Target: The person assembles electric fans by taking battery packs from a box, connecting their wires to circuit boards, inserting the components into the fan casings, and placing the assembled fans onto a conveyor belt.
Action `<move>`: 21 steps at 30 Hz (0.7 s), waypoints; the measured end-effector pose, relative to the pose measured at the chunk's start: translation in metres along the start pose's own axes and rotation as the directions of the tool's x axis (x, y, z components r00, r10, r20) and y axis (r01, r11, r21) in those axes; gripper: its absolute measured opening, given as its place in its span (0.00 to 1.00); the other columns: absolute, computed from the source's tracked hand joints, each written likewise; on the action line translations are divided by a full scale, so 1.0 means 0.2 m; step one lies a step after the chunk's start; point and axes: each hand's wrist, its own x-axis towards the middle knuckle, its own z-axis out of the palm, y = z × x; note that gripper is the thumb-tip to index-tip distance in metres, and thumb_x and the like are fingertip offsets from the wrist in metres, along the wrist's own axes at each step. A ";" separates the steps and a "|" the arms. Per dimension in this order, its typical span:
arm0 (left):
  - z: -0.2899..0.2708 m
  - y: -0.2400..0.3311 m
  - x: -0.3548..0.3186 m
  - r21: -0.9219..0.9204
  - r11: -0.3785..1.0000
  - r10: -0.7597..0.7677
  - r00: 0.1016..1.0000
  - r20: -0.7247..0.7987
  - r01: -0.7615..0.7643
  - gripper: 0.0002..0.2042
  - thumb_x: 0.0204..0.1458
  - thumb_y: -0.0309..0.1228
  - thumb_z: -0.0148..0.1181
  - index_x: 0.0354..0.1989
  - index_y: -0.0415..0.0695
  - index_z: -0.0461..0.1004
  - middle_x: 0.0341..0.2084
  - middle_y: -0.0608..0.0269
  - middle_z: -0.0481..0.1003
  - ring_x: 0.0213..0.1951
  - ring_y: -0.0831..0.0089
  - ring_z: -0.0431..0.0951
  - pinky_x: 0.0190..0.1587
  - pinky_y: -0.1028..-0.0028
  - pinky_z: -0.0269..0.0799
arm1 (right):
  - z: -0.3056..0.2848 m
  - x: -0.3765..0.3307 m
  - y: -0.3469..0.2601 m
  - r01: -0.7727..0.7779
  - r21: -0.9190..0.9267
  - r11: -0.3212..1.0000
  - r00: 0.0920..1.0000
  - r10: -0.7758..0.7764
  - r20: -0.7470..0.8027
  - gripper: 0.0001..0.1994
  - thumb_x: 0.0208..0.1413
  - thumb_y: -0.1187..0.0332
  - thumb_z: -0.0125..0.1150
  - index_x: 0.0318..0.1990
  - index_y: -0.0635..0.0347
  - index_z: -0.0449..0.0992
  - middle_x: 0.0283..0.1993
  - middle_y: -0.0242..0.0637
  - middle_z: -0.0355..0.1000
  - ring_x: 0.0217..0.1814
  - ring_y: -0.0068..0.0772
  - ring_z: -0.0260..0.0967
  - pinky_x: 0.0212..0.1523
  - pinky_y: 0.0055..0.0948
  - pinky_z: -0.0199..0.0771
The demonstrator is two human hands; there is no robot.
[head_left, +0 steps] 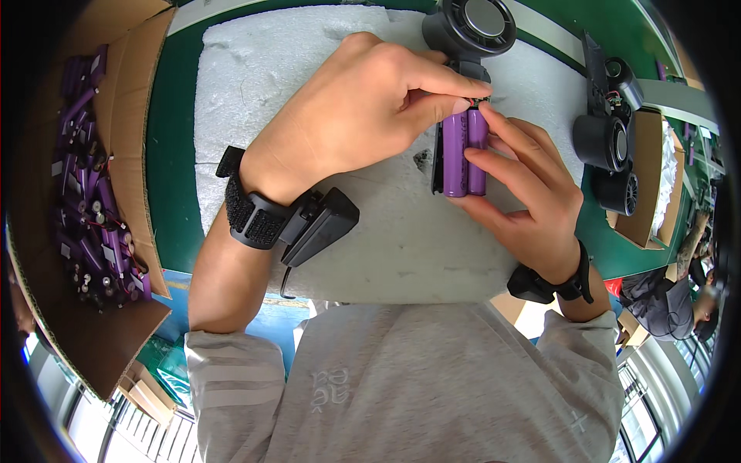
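Observation:
A black handheld fan [438, 35] lies on the white foam pad, its round head pointing away from me. Two purple cylindrical battery cells [455, 158] sit side by side in its opened handle. Thumb and forefinger of my left hand [363, 108] pinch together at thin coloured wires [480, 100] at the cells' far end; the exact grip is partly hidden. My right hand [536, 181] holds the cells from the right, with its thumb at their near end and its forefinger up by the wires.
A cardboard box [135, 154] full of purple battery cells stands at the left. The foam pad [255, 69] covers much of the green table [176, 170]. More black fan parts [602, 143] lie at the right, beside another box [639, 208]. Another person [664, 305] is at the far right.

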 end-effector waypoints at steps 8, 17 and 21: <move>0.00 0.00 -0.01 -0.038 0.991 -0.130 0.991 0.036 0.131 0.14 0.50 0.24 0.66 0.46 0.47 0.81 0.34 0.60 0.82 0.29 0.76 0.77 0.34 0.78 0.72 | 0.03 0.00 -0.03 -0.048 0.025 0.999 0.998 0.049 -0.040 0.18 0.30 0.76 0.77 0.29 0.60 0.73 0.56 0.46 0.71 0.45 0.41 0.73 0.39 0.33 0.79; -0.02 0.00 0.01 -0.180 0.951 -0.229 0.964 0.132 0.251 0.21 0.41 0.23 0.73 0.48 0.48 0.81 0.32 0.67 0.80 0.29 0.83 0.72 0.35 0.79 0.70 | 0.02 0.04 -0.02 -0.210 0.084 0.974 0.977 0.207 0.045 0.24 0.30 0.77 0.77 0.36 0.61 0.69 0.55 0.44 0.66 0.50 0.40 0.70 0.45 0.32 0.74; -0.03 0.03 0.01 -0.211 0.918 -0.308 0.939 0.153 0.335 0.22 0.39 0.22 0.74 0.48 0.47 0.81 0.32 0.66 0.81 0.29 0.83 0.72 0.35 0.80 0.70 | 0.03 0.07 -0.01 -0.216 0.083 0.973 0.976 0.211 0.058 0.28 0.29 0.75 0.77 0.42 0.60 0.69 0.53 0.41 0.64 0.52 0.39 0.66 0.45 0.33 0.71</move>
